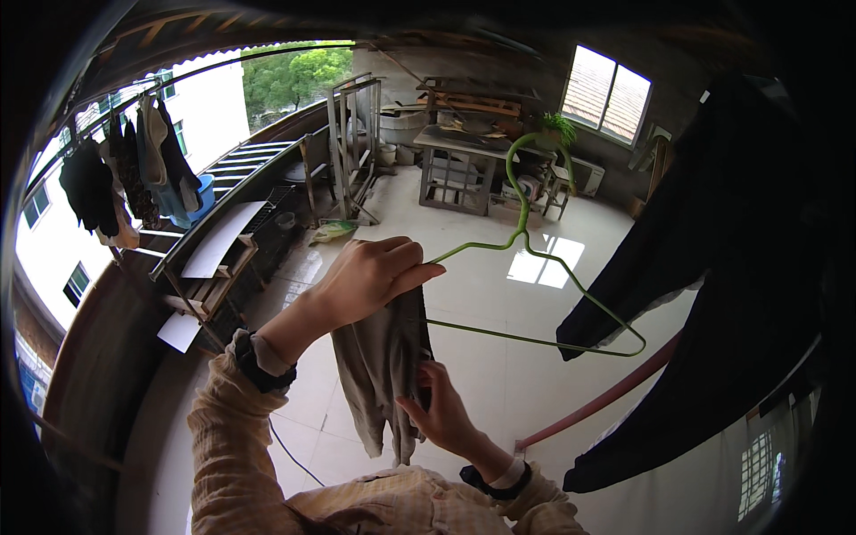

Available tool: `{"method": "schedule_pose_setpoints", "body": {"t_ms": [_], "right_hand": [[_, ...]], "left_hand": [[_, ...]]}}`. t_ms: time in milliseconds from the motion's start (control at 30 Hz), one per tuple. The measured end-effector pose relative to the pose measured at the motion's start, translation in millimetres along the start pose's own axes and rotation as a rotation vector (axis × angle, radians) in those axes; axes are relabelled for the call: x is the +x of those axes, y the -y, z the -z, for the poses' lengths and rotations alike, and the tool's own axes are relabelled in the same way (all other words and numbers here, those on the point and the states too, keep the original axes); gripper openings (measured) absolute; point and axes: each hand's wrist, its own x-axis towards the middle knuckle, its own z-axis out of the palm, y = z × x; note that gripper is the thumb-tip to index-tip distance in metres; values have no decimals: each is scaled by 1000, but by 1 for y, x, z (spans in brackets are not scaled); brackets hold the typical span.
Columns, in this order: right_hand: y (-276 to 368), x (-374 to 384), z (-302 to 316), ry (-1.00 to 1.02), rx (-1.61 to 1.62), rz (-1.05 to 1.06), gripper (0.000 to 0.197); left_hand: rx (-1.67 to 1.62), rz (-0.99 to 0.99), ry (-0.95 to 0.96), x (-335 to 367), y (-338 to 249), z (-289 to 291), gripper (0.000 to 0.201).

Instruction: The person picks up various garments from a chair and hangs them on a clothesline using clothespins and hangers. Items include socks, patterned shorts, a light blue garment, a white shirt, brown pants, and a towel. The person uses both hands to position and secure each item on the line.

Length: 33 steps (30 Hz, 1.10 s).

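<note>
My left hand (379,272) is closed, pinching the left shoulder of a green wire clothes hanger (526,245) out in front of me, its hook pointing up. From beneath this hand hangs a grey-brown garment (379,366), draped in folds with its lower end dangling. It covers the hanger's left end, while the right side of the hanger is bare. Lower down, my right hand (443,415) grips the garment's right edge; the thumb shows, and some of its fingers are hidden by the cloth.
Dark trousers (704,241) hang close on the right, near a red pole (606,401). Socks and other small laundry (134,169) hang at the left by the open side of the room. A wooden table (464,143) and a potted plant (560,127) stand at the back.
</note>
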Motion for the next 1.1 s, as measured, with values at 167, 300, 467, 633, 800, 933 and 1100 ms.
{"method": "schedule_pose_setpoints", "body": {"t_ms": [167,300,467,633,800,933,1100], "right_hand": [[-36,-30,-8,9,-371,111,28],[-47,-50,45,158,-482,109,20],[19,-51,192,-163,-861,352,38],[106,-24,234,-193,-1074,457,45],[146,37,215,-263,-1019,454,41],[169,62,225,-496,-1203,453,50],[179,72,217,-335,-1164,218,18]], "left_hand": [[-67,72,-65,-1,0,4,32],[-63,47,-18,-10,10,6,31],[26,-53,-15,-21,34,20,31],[-52,-78,-29,-15,22,4,30],[-228,42,-202,16,1,-11,26],[-210,28,-317,36,10,5,25],[-171,36,-362,52,38,33,31]]}}
